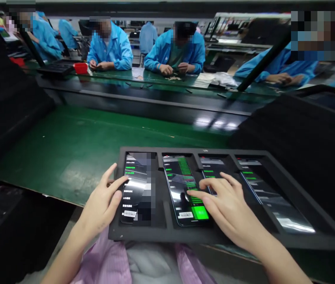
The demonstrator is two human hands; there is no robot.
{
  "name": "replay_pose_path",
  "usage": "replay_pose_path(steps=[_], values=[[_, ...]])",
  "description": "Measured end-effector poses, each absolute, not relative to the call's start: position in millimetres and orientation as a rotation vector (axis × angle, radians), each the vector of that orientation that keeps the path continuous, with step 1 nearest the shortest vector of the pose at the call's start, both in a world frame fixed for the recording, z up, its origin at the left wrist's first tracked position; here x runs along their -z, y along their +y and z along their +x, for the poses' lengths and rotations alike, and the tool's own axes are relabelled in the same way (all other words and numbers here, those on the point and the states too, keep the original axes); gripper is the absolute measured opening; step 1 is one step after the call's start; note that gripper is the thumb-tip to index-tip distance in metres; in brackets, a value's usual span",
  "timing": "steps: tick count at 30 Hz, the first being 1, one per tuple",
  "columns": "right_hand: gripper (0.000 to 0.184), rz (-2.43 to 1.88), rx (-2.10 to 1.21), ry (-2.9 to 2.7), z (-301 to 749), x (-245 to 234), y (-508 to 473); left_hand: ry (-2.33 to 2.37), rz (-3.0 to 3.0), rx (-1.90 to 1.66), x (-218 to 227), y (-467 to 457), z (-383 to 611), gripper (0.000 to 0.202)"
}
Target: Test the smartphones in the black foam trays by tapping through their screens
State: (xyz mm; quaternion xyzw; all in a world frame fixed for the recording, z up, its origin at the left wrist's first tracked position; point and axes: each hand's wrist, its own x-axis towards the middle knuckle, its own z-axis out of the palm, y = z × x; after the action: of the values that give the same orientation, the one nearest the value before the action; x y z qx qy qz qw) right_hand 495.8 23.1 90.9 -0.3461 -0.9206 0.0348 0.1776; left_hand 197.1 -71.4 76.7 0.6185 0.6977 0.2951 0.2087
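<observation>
Left hand (102,207) and right hand (229,209) are bare; the garment (108,263) is pale pink.

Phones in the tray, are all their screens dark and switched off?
No, the phones in the tray have lit screens showing green and white lines of text.

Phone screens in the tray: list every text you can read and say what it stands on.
"LCD", followed by characters too small to read: low on the menu of the leftmost phone.
Other menu lines on that phone: blurred, unreadable.
Green and white lines on the second phone, third phone and fourth phone: too small to read.
White sticker at the second phone's foot: print unreadable.
</observation>
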Motion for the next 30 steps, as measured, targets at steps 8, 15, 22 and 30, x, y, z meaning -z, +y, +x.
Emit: replay_pose_path(steps=[8,15,22,30], values=[[0.044,-1.011,-0.031,-2.706,474,-94,42,1.917,1.846,-0.719,-77,-69,194,0.048],[0.044,-1.173,-0.055,-2.575,495,-99,48,1.930,1.617,-0.871,-66,-73,196,0.046],[0.045,-1.464,-0.109,-2.335,539,-92,50,1.825,1.047,-1.295,-57,-73,212,0.065],[0.048,-1.610,-0.005,-2.124,569,-90,45,1.707,0.867,-1.378,-52,-73,219,0.084]])
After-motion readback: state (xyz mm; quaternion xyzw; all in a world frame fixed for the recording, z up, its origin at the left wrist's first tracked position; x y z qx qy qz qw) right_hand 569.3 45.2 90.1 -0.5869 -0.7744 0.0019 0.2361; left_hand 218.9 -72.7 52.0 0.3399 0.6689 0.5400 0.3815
